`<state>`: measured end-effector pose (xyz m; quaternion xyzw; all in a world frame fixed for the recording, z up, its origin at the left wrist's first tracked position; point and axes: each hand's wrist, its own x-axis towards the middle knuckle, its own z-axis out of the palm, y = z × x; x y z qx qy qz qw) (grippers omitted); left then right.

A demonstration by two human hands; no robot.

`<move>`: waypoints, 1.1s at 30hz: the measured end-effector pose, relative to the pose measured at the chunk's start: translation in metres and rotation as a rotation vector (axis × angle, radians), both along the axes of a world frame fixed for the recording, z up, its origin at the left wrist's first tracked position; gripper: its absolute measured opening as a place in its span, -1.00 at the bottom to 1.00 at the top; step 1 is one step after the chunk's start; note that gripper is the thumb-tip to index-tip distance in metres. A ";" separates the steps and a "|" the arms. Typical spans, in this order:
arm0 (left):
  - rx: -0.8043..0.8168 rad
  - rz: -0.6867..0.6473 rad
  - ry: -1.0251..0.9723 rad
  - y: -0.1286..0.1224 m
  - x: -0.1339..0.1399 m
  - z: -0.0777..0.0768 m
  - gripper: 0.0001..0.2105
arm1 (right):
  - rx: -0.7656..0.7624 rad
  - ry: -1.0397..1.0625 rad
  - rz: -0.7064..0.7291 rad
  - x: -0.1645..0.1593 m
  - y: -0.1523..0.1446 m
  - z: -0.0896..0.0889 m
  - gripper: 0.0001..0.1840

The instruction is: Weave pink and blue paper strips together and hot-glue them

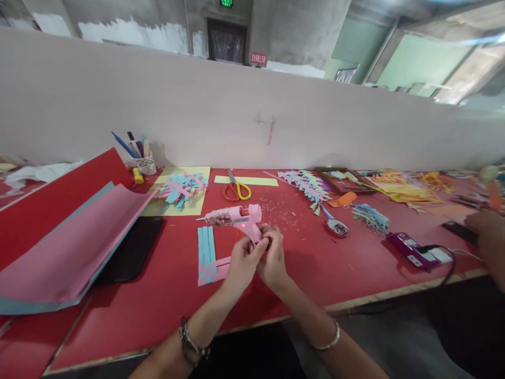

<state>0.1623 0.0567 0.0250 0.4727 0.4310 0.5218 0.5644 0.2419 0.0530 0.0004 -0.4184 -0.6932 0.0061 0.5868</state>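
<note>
A pink hot glue gun (236, 217) is held above the red table, nozzle pointing left, with a small orange light glowing on its body. My left hand (246, 258) is closed around the lower end of its handle. Fingers curled, my right hand (273, 257) grips the same handle end from the right; what its fingertips touch there is partly hidden. Just left of and below the gun lies a woven piece of blue and pink paper strips (207, 258), its right part covered by my left hand.
Red-and-yellow scissors (236, 188) and a pile of paper strips (182, 189) lie behind. Pink paper (74, 242) and a black tablet-like slab (134, 252) are at left. At right are a spoon (337, 226), a purple power strip (414, 251) and another person's hand (487, 229).
</note>
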 end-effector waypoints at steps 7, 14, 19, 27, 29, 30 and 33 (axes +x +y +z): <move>-0.022 -0.017 -0.074 0.011 -0.004 0.001 -0.76 | -0.321 -0.327 0.236 0.061 0.034 0.037 -0.90; -0.065 -0.040 -0.005 0.009 0.002 -0.008 -0.69 | -0.596 -0.384 -0.387 0.130 0.136 0.033 -0.62; -0.009 -0.042 0.108 0.008 0.001 -0.011 -0.72 | -0.716 -0.468 -0.545 0.144 0.170 0.016 -0.46; 0.020 -0.090 0.221 0.006 0.001 -0.019 -0.68 | -0.881 -0.539 -0.721 0.154 0.191 0.008 -0.52; 0.006 -0.098 0.234 0.005 0.001 -0.018 -0.68 | -0.903 -0.550 -0.754 0.153 0.194 0.009 -0.54; -0.005 -0.101 0.238 0.004 0.000 -0.018 -0.68 | -0.911 -0.555 -0.770 0.153 0.196 0.010 -0.55; -0.034 -0.114 0.239 0.003 0.001 -0.015 -0.68 | -0.913 -0.566 -0.816 0.150 0.200 0.012 -0.61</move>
